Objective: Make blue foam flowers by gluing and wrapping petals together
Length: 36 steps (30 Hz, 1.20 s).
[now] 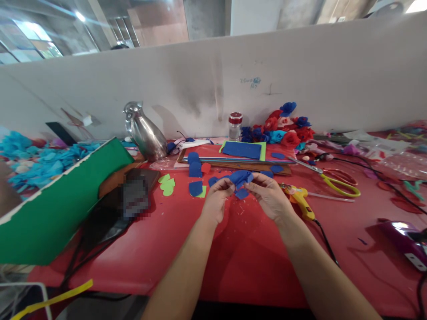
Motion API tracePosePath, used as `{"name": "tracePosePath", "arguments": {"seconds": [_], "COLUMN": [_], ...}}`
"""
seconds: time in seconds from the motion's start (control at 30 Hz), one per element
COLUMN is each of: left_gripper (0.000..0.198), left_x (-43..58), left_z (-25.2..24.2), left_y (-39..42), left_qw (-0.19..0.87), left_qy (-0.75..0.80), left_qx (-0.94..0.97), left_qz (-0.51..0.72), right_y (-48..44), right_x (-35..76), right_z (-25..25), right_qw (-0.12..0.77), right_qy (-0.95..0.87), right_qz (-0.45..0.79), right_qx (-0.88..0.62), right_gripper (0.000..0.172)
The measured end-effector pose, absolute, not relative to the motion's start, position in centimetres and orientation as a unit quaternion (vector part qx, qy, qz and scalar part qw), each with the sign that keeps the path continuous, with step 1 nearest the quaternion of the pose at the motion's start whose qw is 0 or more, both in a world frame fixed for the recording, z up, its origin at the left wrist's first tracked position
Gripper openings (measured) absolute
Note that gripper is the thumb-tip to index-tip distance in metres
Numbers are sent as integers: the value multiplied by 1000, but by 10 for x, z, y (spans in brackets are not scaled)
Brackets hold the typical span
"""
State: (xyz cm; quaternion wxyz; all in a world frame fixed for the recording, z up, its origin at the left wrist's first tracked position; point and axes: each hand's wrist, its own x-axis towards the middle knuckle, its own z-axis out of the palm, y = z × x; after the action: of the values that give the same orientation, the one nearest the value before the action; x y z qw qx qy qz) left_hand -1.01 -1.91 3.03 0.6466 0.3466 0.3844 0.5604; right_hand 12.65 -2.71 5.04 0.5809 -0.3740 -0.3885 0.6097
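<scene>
Between my two hands is a blue paper petal piece (240,177), held just above the red table. My left hand (218,195) pinches its left side with thumb and fingers. On its right side, my right hand (267,193) grips it the same way. Loose blue petals (195,188) and a stack of blue petals (195,165) lie to the left of my hands, with green petals (167,185) farther left. A yellow glue gun (302,202) rests close to my right wrist. Fingertips partly cover the held piece.
Yellow-handled scissors (336,183) lie at the right. Behind my hands are a blue sheet (242,150), a red-lidded jar (235,126) and paper roses (283,129). A metal jug (147,133), a phone (136,195) and a green box (66,204) stand or lie left. Cords cross the right side.
</scene>
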Motion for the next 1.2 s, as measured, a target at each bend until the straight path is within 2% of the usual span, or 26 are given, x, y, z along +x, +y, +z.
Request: {"name": "tracePosePath", "arguments": {"seconds": [0.23, 0.5, 0.97, 1.2], "left_gripper": [15, 12, 8, 14], "left_x": [-11, -10, -8, -8], "left_z": [30, 29, 29, 32], "left_y": [-19, -18, -20, -23], "left_qw": [655, 655, 622, 588], "left_qy": [379, 371, 385, 397], "left_qx": [346, 351, 398, 420], "left_qz": [554, 556, 554, 566], "right_y": [-24, -28, -27, -26], "right_x": [131, 122, 115, 115], "right_z": [49, 47, 39, 36], "right_qw": [600, 555, 581, 586], "right_qy": [-335, -419, -446, -440], "right_qz": [616, 593, 530, 532], "right_qx": [-385, -406, -427, -424], "right_gripper": [15, 6, 14, 17]}}
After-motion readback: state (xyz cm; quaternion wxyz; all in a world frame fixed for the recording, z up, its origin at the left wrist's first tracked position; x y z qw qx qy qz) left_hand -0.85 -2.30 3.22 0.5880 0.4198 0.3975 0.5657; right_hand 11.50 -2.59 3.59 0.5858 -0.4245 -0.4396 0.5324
